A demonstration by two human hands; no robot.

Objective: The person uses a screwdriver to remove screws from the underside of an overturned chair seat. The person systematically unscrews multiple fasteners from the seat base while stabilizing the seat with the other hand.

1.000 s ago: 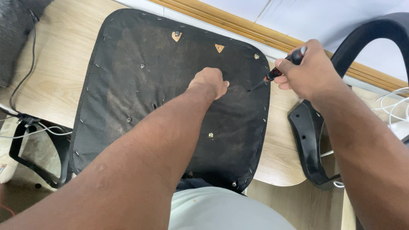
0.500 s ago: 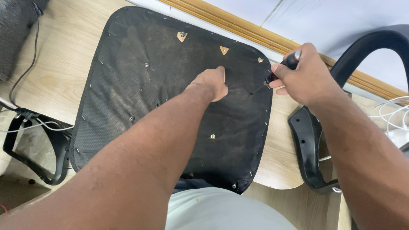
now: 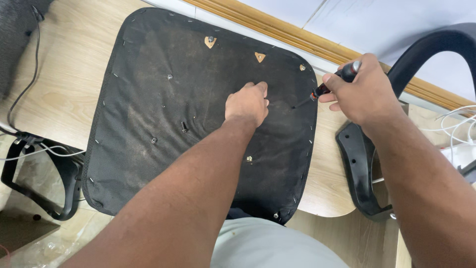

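Nearest the camera, the person's torso in a pale garment [image 3: 263,245] stands against the near edge of the surface [image 3: 54,99], a light wood-grain desk top. An upturned chair seat pan [image 3: 148,114] lies flat on it, underside up, its near edge overhanging slightly toward the person.

The left hand [image 3: 246,104] rests on the centre-right area of the seat pan, fingers curled loosely, fingertips pressing the fabric; it grips nothing. This placement appears to steady the pan against the tool's push.

The right hand [image 3: 359,94] is closed around the handle of a screwdriver [image 3: 329,85] with a black and red grip. The shaft slants down and left, its tip meeting the fabric near the pan's right edge, just beside the left hand. The slanted hold probably keeps the tip in sight.

The seat pan is a rounded square covered in black fabric, dusty and brown-stained across the middle. Staples run along its perimeter. Several fastener points show: two with tan triangular patches [image 3: 210,41] near the far edge, others scattered as small metal heads. A loose dark screw [image 3: 184,127] lies on the fabric left of the left hand.

To the right, a black plastic armrest [image 3: 357,168] stands at the surface's edge, with white cables [image 3: 458,126] beyond it. To the left, a black cable [image 3: 25,94] crosses the surface and a second black armrest [image 3: 64,198] sits below its edge. Farthest off, a wooden trim strip [image 3: 297,39] runs along the wall.
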